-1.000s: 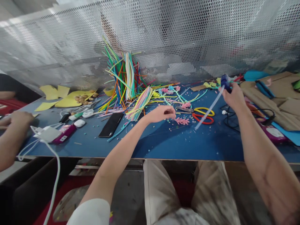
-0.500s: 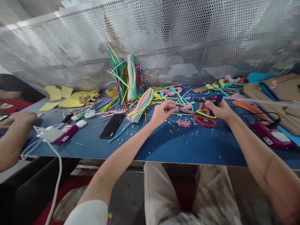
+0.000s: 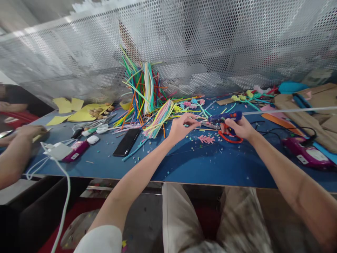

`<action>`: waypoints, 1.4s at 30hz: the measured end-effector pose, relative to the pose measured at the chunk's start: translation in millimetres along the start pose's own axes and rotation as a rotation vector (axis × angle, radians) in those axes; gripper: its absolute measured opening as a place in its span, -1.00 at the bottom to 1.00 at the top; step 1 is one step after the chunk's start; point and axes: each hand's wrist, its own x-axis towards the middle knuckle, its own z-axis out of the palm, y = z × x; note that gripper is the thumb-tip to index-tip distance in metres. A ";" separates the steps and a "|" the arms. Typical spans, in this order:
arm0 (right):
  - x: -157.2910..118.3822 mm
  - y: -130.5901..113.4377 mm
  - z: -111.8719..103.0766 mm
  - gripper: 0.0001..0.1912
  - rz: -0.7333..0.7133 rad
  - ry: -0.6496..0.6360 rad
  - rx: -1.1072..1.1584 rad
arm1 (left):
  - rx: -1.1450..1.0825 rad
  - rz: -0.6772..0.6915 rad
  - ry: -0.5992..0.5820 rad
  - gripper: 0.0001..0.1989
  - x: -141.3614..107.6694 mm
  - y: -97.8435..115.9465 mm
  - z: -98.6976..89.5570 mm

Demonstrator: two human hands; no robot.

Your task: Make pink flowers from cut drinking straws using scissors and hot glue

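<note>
My right hand (image 3: 240, 127) is wrapped round the grip of a dark blue glue gun (image 3: 225, 117), its nozzle pointing left. A long clear glue stick (image 3: 279, 111) runs out of the gun's back. Just left of the nozzle, my left hand (image 3: 181, 127) is closed in a pinch; whatever lies between its fingertips is too small to make out. Scissors with red handles (image 3: 231, 138) lie under the gun, partly hidden by it and my right hand. A pink leaf-shaped piece (image 3: 206, 139) rests on the blue table just in front of them.
Pipe cleaners (image 3: 160, 117) are heaped at the back middle, near a black phone (image 3: 126, 142). Purple power boxes (image 3: 306, 151) with cables sit at both sides. Brown cardboard (image 3: 295, 95) lies at right, yellow sheets (image 3: 85, 113) at left. A co-worker's arm (image 3: 15, 151) rests at far left.
My right hand has brought the glue gun left and slightly down, nearer my left hand, and it now covers the yellow part of the scissors' handles. The left hand stays almost in place.
</note>
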 end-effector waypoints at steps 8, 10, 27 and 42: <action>0.3 1.0 -1.1 -0.44 0.007 0.016 -0.025 | -0.045 0.020 0.031 -0.74 -0.1 1.3 1.4; 0.5 -0.4 -1.0 -0.42 0.007 0.003 -0.037 | -0.062 0.030 0.027 -0.75 0.0 2.5 1.4; -0.3 -2.4 -1.5 -0.41 -0.014 -0.014 -0.059 | -0.039 0.001 -0.027 -0.73 -0.5 2.3 0.7; 1.3 3.1 -2.5 -0.42 -0.014 -0.013 -0.084 | -0.002 0.014 -0.052 -0.73 -0.7 2.2 -0.5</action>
